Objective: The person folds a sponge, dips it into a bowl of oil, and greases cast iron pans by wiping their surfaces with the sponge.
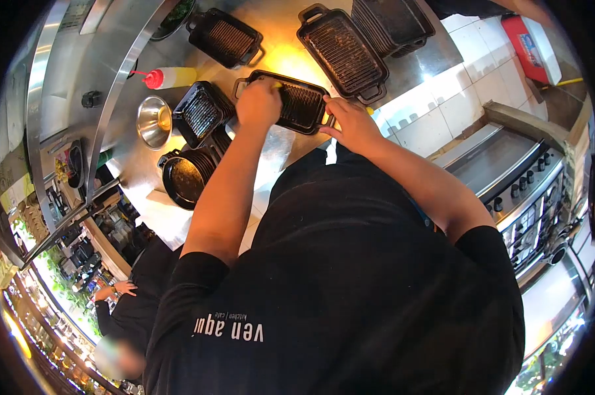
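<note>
A black rectangular ridged pan (302,105) lies in front of me at the edge of the steel counter. My left hand (259,103) is over the pan's left end, fingers closed round something yellow that barely shows. At the pan's right end, my right hand (354,124) has its fingers and thumb closed on the handle. Just beyond sits a larger ridged pan (343,54), and another ridged pan (225,38) is at the upper left.
Stacked square pans (204,113), round pans (184,178), a metal bowl (154,122) and a red-capped bottle (177,77) stand left. More pans (396,25) are stacked at the back. A stove (531,210) is right; another person (139,289) is lower left.
</note>
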Demonstrator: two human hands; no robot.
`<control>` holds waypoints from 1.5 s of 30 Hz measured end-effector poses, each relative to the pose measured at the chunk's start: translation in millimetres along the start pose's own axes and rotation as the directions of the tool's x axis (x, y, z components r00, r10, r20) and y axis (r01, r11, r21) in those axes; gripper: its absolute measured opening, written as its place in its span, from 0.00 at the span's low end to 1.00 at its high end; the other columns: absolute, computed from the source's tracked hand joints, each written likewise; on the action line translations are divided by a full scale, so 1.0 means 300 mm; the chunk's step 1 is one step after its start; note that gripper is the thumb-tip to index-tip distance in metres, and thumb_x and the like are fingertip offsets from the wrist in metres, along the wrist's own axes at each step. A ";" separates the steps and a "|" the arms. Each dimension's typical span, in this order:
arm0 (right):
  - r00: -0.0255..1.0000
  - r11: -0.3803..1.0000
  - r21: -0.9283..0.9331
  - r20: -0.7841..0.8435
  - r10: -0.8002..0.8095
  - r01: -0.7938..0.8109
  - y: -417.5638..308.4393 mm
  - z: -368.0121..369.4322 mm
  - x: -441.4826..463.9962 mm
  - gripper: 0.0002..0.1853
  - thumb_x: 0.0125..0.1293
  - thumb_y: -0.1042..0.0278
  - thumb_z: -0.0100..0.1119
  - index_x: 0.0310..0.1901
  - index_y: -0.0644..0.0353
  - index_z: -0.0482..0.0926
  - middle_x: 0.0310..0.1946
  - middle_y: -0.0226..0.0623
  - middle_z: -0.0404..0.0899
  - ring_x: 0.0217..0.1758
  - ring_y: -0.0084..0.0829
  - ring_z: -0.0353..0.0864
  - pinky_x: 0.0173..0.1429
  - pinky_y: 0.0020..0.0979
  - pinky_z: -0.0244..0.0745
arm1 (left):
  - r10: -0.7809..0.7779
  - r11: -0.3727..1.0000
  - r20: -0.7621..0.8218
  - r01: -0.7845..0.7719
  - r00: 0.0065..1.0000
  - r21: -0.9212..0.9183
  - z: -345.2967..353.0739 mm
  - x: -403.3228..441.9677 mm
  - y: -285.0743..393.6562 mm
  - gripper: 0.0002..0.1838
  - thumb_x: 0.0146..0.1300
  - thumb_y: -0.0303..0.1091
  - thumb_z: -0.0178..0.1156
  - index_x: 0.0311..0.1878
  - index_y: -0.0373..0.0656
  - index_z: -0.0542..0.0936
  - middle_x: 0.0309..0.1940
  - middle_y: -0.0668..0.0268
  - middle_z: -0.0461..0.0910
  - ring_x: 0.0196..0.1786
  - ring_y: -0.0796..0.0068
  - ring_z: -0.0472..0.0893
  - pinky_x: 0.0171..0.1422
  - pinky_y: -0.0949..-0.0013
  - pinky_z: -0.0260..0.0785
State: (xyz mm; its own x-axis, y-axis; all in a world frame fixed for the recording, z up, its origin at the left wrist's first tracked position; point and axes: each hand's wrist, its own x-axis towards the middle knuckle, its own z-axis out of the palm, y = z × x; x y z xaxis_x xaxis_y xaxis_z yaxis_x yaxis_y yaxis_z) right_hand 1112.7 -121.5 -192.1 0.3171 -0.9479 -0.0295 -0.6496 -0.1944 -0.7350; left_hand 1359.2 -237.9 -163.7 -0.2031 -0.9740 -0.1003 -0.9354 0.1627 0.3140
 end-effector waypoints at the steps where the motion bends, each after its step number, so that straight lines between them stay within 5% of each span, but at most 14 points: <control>1: 1.000 1.000 -0.001 0.008 -0.001 0.001 0.003 0.006 -0.002 0.38 0.71 0.50 0.72 0.75 0.62 0.71 0.60 0.44 0.84 0.60 0.51 0.87 0.64 0.46 0.81 | 0.025 0.999 0.091 -0.027 0.996 0.017 0.009 -0.004 0.034 0.13 0.70 0.35 0.60 0.50 0.48 0.92 0.50 0.52 0.90 0.53 0.46 0.89 0.58 0.46 0.83; 4: 1.000 1.000 -0.023 -0.022 -0.017 0.017 0.002 0.011 0.000 0.36 0.71 0.50 0.73 0.73 0.62 0.73 0.61 0.45 0.83 0.62 0.51 0.86 0.66 0.46 0.80 | 0.350 0.936 0.258 -0.327 0.901 -0.131 0.009 -0.066 0.058 0.11 0.70 0.33 0.61 0.48 0.48 0.92 0.48 0.53 0.91 0.52 0.46 0.89 0.58 0.47 0.83; 5: 1.000 1.000 0.018 -0.018 0.016 -0.016 -0.005 0.005 0.001 0.34 0.70 0.52 0.73 0.70 0.62 0.75 0.61 0.45 0.83 0.63 0.50 0.85 0.67 0.46 0.80 | 0.340 0.940 0.254 -0.315 0.905 -0.134 -0.022 -0.085 0.059 0.11 0.70 0.33 0.61 0.48 0.48 0.92 0.48 0.53 0.91 0.52 0.46 0.89 0.58 0.47 0.83; 10: 0.993 0.998 0.053 -0.121 -0.017 0.024 -0.028 0.010 -0.021 0.25 0.70 0.59 0.75 0.61 0.64 0.78 0.61 0.45 0.82 0.64 0.50 0.84 0.69 0.44 0.78 | 0.017 0.903 0.188 0.066 0.982 -0.425 -0.168 -0.198 -0.079 0.15 0.68 0.34 0.74 0.56 0.41 0.90 0.46 0.54 0.91 0.44 0.64 0.91 0.53 0.62 0.82; 14: 0.948 0.911 0.278 -0.007 0.317 -0.303 -0.076 0.014 -0.039 0.23 0.73 0.64 0.73 0.62 0.64 0.75 0.60 0.48 0.83 0.61 0.43 0.88 0.62 0.40 0.84 | -0.206 0.758 0.217 0.296 0.954 -0.581 -0.253 -0.302 -0.186 0.15 0.69 0.35 0.75 0.55 0.38 0.90 0.42 0.59 0.92 0.43 0.72 0.89 0.52 0.69 0.80; 17: 0.727 0.386 0.677 0.328 0.604 -0.627 -0.053 0.068 0.005 0.21 0.81 0.61 0.67 0.67 0.60 0.76 0.54 0.37 0.85 0.54 0.28 0.88 0.56 0.31 0.84 | -0.311 0.420 0.303 0.416 0.901 -0.807 -0.296 -0.364 -0.221 0.17 0.73 0.32 0.74 0.60 0.35 0.87 0.45 0.66 0.90 0.44 0.82 0.84 0.52 0.75 0.76; 22: 0.724 0.120 0.869 0.315 0.614 -0.480 -0.113 0.077 0.088 0.08 0.83 0.66 0.62 0.54 0.62 0.82 0.48 0.35 0.84 0.50 0.29 0.88 0.61 0.38 0.89 | -0.317 0.316 0.285 0.384 0.905 -0.868 -0.356 -0.425 -0.240 0.18 0.74 0.29 0.71 0.63 0.35 0.85 0.48 0.66 0.89 0.47 0.80 0.85 0.58 0.75 0.76; 24: 0.822 0.024 0.924 0.328 0.465 -0.382 -0.180 0.014 0.100 0.07 0.84 0.66 0.61 0.52 0.60 0.82 0.45 0.34 0.84 0.50 0.29 0.88 0.65 0.42 0.89 | -0.311 0.292 0.276 0.368 0.909 -0.883 -0.392 -0.446 -0.251 0.18 0.73 0.29 0.71 0.63 0.35 0.85 0.48 0.66 0.89 0.48 0.81 0.84 0.59 0.75 0.76; 28: 0.876 0.286 0.889 0.213 0.434 -0.358 -0.275 -0.112 0.037 0.13 0.83 0.65 0.62 0.60 0.64 0.82 0.52 0.35 0.86 0.56 0.28 0.88 0.66 0.43 0.89 | -0.281 0.158 0.171 0.221 0.944 -0.962 -0.497 -0.468 -0.261 0.17 0.73 0.24 0.71 0.63 0.35 0.85 0.51 0.66 0.88 0.51 0.81 0.83 0.61 0.74 0.75; 33: 0.928 0.265 0.945 0.088 0.362 -0.193 -0.511 -0.317 -0.051 0.16 0.83 0.69 0.62 0.65 0.67 0.80 0.56 0.37 0.86 0.62 0.31 0.86 0.67 0.42 0.88 | -0.240 0.036 0.032 0.042 0.970 -0.998 -0.671 -0.478 -0.264 0.17 0.74 0.22 0.66 0.64 0.32 0.83 0.55 0.59 0.88 0.58 0.73 0.85 0.67 0.69 0.75; 37: 0.979 0.338 0.939 -0.011 0.204 -0.060 -0.640 -0.421 -0.114 0.14 0.79 0.62 0.67 0.50 0.64 0.75 0.65 0.54 0.80 0.71 0.57 0.83 0.68 0.60 0.86 | -0.195 0.091 -0.163 -0.147 0.967 -0.985 -0.776 -0.496 -0.307 0.24 0.77 0.27 0.60 0.72 0.28 0.76 0.66 0.48 0.83 0.67 0.58 0.84 0.77 0.56 0.73; 40: 0.987 0.283 0.958 -0.004 0.161 -0.043 -0.789 -0.477 -0.096 0.19 0.74 0.55 0.74 0.43 0.62 0.75 0.64 0.60 0.79 0.69 0.58 0.83 0.67 0.61 0.86 | -0.093 0.142 -0.284 -0.270 0.954 -0.952 -0.905 -0.500 -0.270 0.28 0.75 0.33 0.61 0.73 0.26 0.73 0.68 0.44 0.81 0.67 0.54 0.84 0.76 0.53 0.75; 42: 0.983 0.212 0.976 -0.081 0.166 0.045 -0.856 -0.491 -0.098 0.18 0.72 0.60 0.77 0.39 0.64 0.79 0.58 0.53 0.84 0.65 0.44 0.87 0.67 0.46 0.89 | -0.172 0.175 -0.334 -0.305 0.927 -0.936 -0.934 -0.520 -0.297 0.30 0.74 0.36 0.63 0.73 0.27 0.73 0.67 0.44 0.81 0.67 0.52 0.84 0.75 0.52 0.76; 45: 0.983 0.275 0.960 -0.093 0.158 0.046 -0.864 -0.519 -0.129 0.21 0.66 0.55 0.83 0.34 0.64 0.81 0.52 0.48 0.85 0.58 0.41 0.90 0.61 0.42 0.93 | -0.155 0.169 -0.338 -0.313 0.928 -0.935 -0.982 -0.548 -0.309 0.36 0.71 0.39 0.65 0.76 0.29 0.69 0.69 0.42 0.78 0.68 0.49 0.83 0.79 0.46 0.72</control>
State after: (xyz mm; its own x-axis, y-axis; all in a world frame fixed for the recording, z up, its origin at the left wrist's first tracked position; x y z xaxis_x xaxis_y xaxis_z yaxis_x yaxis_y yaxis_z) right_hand 1161.2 -73.6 105.0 0.1448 -0.9860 -0.0826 0.4996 0.1449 -0.8541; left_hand 1564.6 -139.3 101.9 0.0548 -0.9826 0.1777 0.1759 0.1846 0.9669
